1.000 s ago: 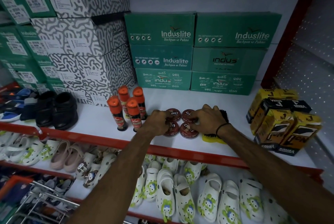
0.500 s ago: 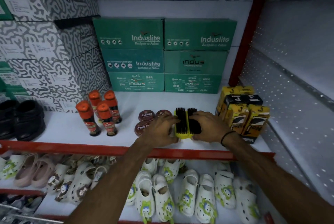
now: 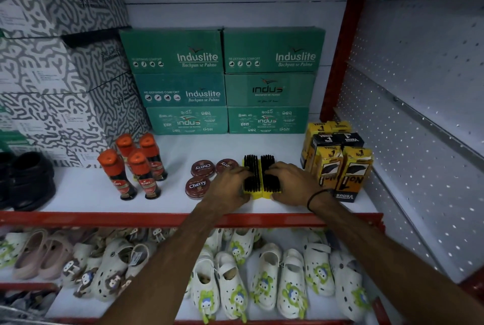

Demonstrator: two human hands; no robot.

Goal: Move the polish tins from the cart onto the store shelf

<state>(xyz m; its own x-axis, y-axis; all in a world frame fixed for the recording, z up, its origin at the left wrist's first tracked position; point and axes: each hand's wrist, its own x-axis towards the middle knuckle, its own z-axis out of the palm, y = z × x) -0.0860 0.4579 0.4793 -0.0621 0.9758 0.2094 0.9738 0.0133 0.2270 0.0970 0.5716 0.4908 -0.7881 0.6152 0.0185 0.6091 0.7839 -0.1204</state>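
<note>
Three round brown "Cherry" polish tins lie on the white store shelf [image 3: 235,144]: one at the back left [image 3: 202,167], one at the back right [image 3: 225,164], one in front [image 3: 197,187]. Right of them two yellow shoe brushes with black bristles [image 3: 261,167] lie side by side, bristles up. My left hand [image 3: 227,188] presses against the left brush's side and partly covers the tin area. My right hand [image 3: 290,183], with a black wristband, grips the right brush from the other side. The cart is out of view.
Several orange-capped Kiwi bottles [image 3: 136,165] stand left of the tins. Yellow and black Venus boxes [image 3: 337,162] stand on the right by the red post [image 3: 340,49]. Green Induslite boxes [image 3: 222,81] line the back. Black shoes [image 3: 26,180] sit far left. Clogs [image 3: 235,285] fill the lower shelf.
One second ago both hands were on the polish tins; they have shifted right onto the two brushes and squeeze them together. The view has swung right and closer.
</note>
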